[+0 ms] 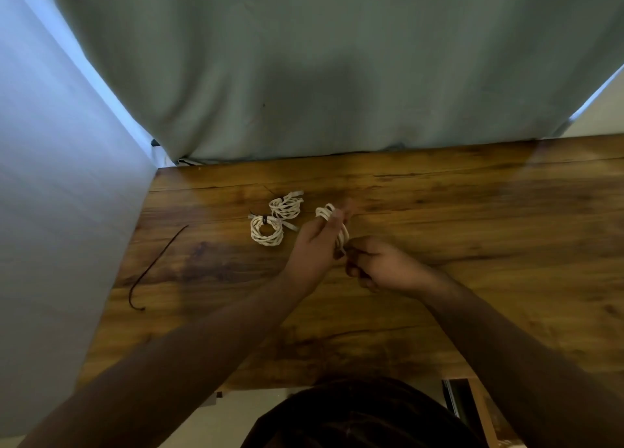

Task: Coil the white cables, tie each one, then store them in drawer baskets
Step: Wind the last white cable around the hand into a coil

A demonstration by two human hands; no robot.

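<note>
My left hand [315,241] grips a white cable coil [326,213] just above the wooden table [472,228]; the coil's loops show above and right of the fingers. My right hand [374,267] is curled close beside it and pinches something small and dark at the coil's lower end; what it is I cannot tell. Two other white coils lie on the table to the left: one [266,233] bound with a dark tie, and one [287,206] just behind it.
A loose dark tie string [153,268] lies curved near the table's left edge. A grey-green cloth [337,76] hangs behind the table, and a pale wall [50,177] stands at the left. Part of a drawer frame [479,410] shows at the lower right.
</note>
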